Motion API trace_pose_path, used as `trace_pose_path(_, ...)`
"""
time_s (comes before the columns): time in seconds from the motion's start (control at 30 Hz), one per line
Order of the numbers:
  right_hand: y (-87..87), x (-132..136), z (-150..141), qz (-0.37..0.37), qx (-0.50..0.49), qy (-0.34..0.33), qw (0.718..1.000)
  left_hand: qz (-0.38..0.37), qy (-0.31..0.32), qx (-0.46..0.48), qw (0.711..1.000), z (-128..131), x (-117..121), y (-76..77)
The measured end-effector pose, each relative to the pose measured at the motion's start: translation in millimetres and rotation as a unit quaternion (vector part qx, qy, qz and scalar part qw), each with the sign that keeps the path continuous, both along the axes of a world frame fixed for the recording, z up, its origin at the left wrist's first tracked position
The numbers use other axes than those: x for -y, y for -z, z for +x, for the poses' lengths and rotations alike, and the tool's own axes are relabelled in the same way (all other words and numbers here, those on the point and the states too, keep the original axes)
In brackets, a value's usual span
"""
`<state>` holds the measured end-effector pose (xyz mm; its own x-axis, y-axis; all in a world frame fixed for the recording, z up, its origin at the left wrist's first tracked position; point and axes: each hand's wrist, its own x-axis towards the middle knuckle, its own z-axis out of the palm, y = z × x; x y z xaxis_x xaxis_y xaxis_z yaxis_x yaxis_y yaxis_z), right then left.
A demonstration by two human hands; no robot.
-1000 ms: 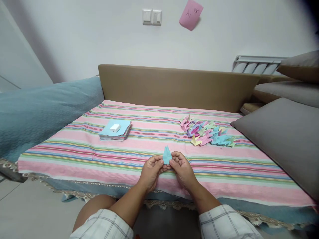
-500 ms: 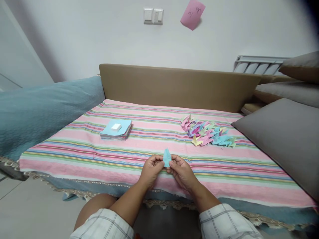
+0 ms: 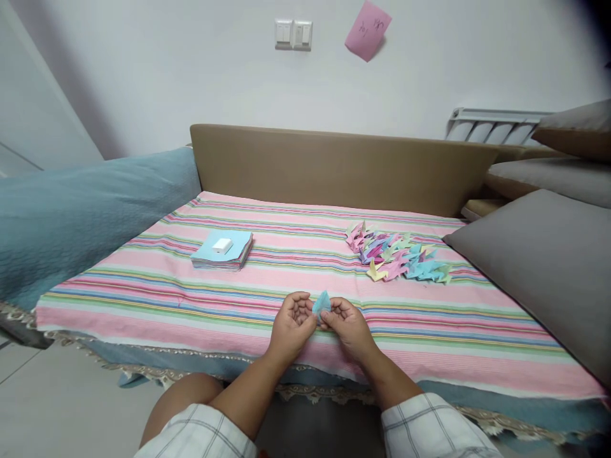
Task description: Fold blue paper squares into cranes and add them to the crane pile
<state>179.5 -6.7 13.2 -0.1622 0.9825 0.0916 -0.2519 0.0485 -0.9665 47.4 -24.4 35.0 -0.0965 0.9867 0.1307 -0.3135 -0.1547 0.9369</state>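
Observation:
A small folded piece of light blue paper [image 3: 321,303] is held between my two hands above the striped cloth [image 3: 191,312]. My right hand [image 3: 349,323] pinches its right side, the thumb lying on the front face. From the other side, my left hand [image 3: 294,323] grips the lower left edge with thumb and fingertips, its other fingers curled behind. The paper's pointed top stands up and leans a little to the right. Its lower part is partly covered by the thumbs.
Several folded paper cranes [image 3: 396,254] in mixed colours lie in a heap at the right. A stack of square paper [image 3: 205,253] with a small white block [image 3: 222,245] on top sits at the left. Grey cushions [image 3: 539,267] border the right side; a brown backboard [image 3: 334,168] stands behind.
The blue paper has turned and now shows one slanted point instead of an upright, narrow shape. My left fingers have loosened and spread slightly. The stack and the cranes have not moved.

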Motion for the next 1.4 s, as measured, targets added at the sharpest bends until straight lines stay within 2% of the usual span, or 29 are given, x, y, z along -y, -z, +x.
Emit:
trace_pose_path(0.17,-4.4,1.3,2.5,0.044,0.04,-0.004,0.998,-0.037,0.09,0.011,0.995,-3.8,-0.6,-2.7)
trace_pose_path(0.27,-4.2,1.8,3.9,0.049,0.021,-0.024,0.998,-0.021,0.112,-0.01,0.993,-8.9,-3.5,-0.6)
trace_pose_path(0.37,-4.5,2.6,5.1,0.047,0.0,-0.054,0.997,0.043,0.058,-0.103,0.992,-15.6,-4.7,-0.1)
trace_pose_path(0.5,-5.4,4.7,6.6,0.06,-0.018,-0.081,0.995,0.142,-0.007,-0.248,0.958,-23.3,-4.0,-3.6)
trace_pose_path(0.77,-1.3,5.2,8.6,0.07,-0.051,-0.089,0.992,0.235,-0.018,-0.315,0.919,-26.7,-4.2,-2.5)
trace_pose_path(0.93,-0.3,4.8,9.6,0.096,-0.064,-0.101,0.988,0.332,-0.049,-0.381,0.861,-27.5,-5.4,0.6)
trace_pose_path(1.0,-1.0,4.4,10.8,0.127,-0.037,-0.089,0.987,0.352,-0.06,-0.404,0.842,-27.8,-6.1,2.0)
trace_pose_path(1.17,-4.4,3.1,12.3,0.214,0.084,-0.007,0.973,0.384,-0.084,-0.442,0.807,-28.2,-7.4,3.6)
trace_pose_path(1.4,-6.2,5.6,11.6,0.274,0.169,0.025,0.947,0.392,-0.083,-0.468,0.787,-30.0,-8.7,3.7)
